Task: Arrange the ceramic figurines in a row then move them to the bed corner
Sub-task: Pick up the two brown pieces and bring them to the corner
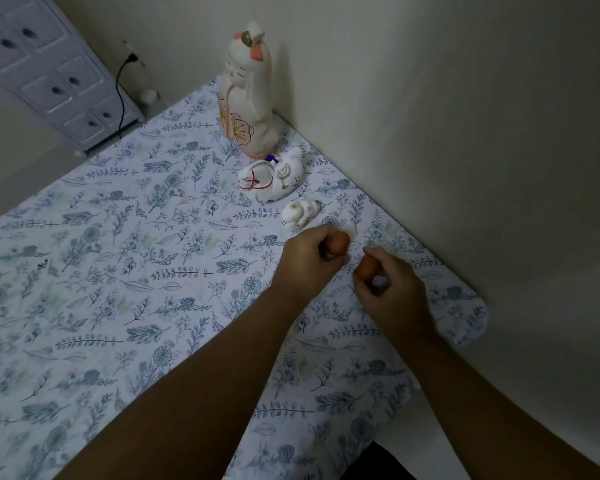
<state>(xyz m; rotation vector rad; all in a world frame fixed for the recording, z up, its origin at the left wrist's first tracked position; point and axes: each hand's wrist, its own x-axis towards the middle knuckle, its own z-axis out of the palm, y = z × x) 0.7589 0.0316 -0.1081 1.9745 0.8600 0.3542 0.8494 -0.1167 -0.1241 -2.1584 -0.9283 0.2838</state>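
Three white figurines already lined along wall toward bed corner: tall figurine [246, 95] deepest in corner, horse-like figurine [272, 178] next, small white figurine [300, 214] nearest.
Two small brown figurines left to place: one [338, 243] pinched in left hand [309, 258], other [365, 268] pinched in right hand [390, 292], both just above floral bedsheet [118, 271] at near end of row.
Judged near completion; setting down and releasing remain.
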